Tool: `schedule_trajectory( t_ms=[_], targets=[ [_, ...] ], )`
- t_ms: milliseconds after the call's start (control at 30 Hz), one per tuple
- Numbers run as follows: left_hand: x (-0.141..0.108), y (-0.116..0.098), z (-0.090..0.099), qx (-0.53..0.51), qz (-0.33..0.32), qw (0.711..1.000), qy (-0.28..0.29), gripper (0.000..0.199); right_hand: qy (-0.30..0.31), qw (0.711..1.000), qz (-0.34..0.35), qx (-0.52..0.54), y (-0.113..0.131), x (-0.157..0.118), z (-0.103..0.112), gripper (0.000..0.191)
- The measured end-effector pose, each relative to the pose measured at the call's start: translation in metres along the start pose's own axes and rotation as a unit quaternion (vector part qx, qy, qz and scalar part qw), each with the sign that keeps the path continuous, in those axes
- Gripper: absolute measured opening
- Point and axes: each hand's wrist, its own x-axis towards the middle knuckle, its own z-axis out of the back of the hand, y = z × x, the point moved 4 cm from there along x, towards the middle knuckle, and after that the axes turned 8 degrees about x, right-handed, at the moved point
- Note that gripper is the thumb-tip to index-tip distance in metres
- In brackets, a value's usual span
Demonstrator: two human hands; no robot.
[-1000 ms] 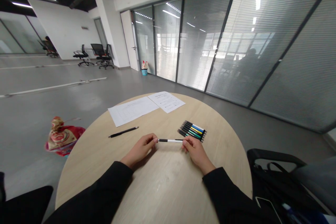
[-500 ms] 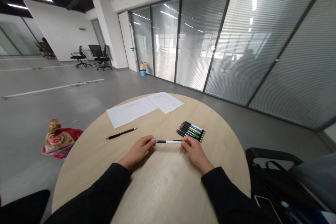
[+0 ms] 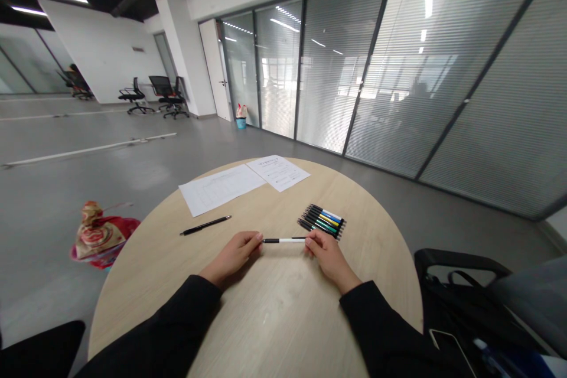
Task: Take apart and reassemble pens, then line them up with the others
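Note:
My left hand (image 3: 233, 255) and my right hand (image 3: 326, 254) rest on the round light-wood table (image 3: 266, 319). Between them lies a white retractable pen with black ends (image 3: 283, 240), held level, one end pinched in each hand's fingers. Just beyond my right hand, several slim pens in different colours (image 3: 322, 221) lie side by side. A black pen (image 3: 205, 225) lies farther off, beyond my left hand.
Two printed sheets (image 3: 221, 189) (image 3: 279, 172) lie at the table's far edge. A red patterned bag (image 3: 100, 236) sits on the floor at left. A black bag on a chair (image 3: 460, 307) stands at right, beside a glass wall with blinds (image 3: 443, 71).
The whole view has tilted and shifted slightly as my head moved. My hands still hold the pen in about the same place on the table.

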Motion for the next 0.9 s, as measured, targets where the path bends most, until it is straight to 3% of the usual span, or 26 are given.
schedule_trajectory(
  t_ms=[267,500,900],
  targets=[
    [0.0016,0.0038,-0.0005,-0.076,-0.067,0.995,-0.003,0.024,-0.002,1.000,-0.003,-0.013,-0.0038,0.0005,0.0000,0.023],
    [-0.0007,0.0003,-0.0018,0.023,-0.018,0.999,0.018,0.048,0.002,1.000,0.001,0.001,-0.0021,0.0009,0.0004,0.023],
    [0.0013,0.0021,0.0029,-0.013,-0.029,0.999,-0.013,0.039,0.011,1.000,-0.009,-0.021,-0.0026,0.0011,-0.0005,0.021]
  ],
)
